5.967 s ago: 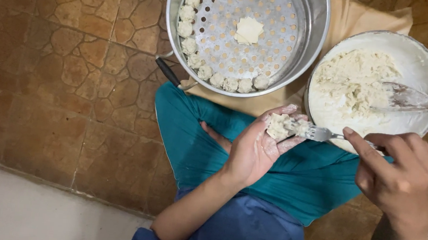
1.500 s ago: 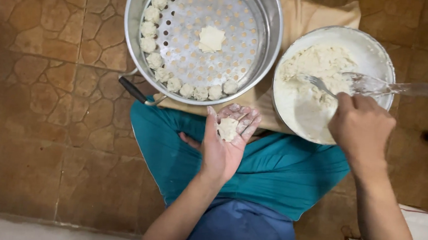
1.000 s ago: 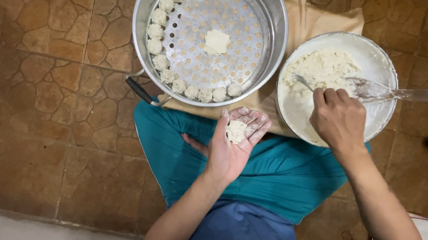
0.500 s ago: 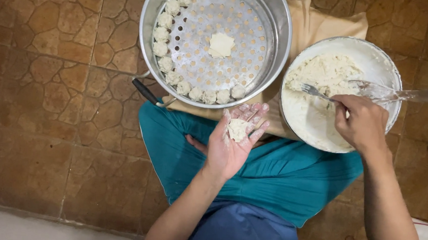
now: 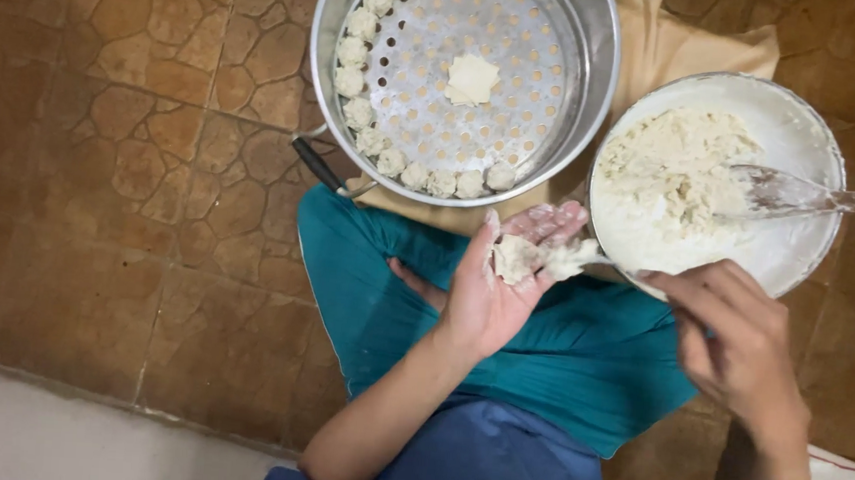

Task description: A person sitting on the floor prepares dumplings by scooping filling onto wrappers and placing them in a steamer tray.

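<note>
Two hands in my view, both bare. My left hand (image 5: 489,294) lies palm up and open, fingers spread and dusted white, over my teal lap (image 5: 580,351). A wrapper (image 5: 514,259) sits on the fingers near the tips, with a lump of filling (image 5: 569,256) on its far edge; nothing is clenched around it.

My right hand (image 5: 736,342) is to the right of the left, curled, fingers bent inward toward the wrapper. It seems to hold a utensil whose tip reaches the filling lump, but the handle is mostly hidden, so I cannot tell the grip for sure.

One bowl (image 5: 808,252), white, just beyond the right hand, holding pale crumbly filling. One clear spoon (image 5: 792,193) rests in it, handle pointing right past the rim.

One steamer (image 5: 592,41), metal, round, just beyond the left fingertips. Its perforated plate carries a row of dumplings (image 5: 358,80) along the left and near rim, touching one another. One flat square piece (image 5: 472,78), pale, lies at the plate's centre, apart from the row. A dark handle (image 5: 320,165) sticks out at the steamer's near left.

One tan cloth (image 5: 692,43) under steamer and bowl. Brown stone-pattern floor (image 5: 113,148) to the left of the left arm.
</note>
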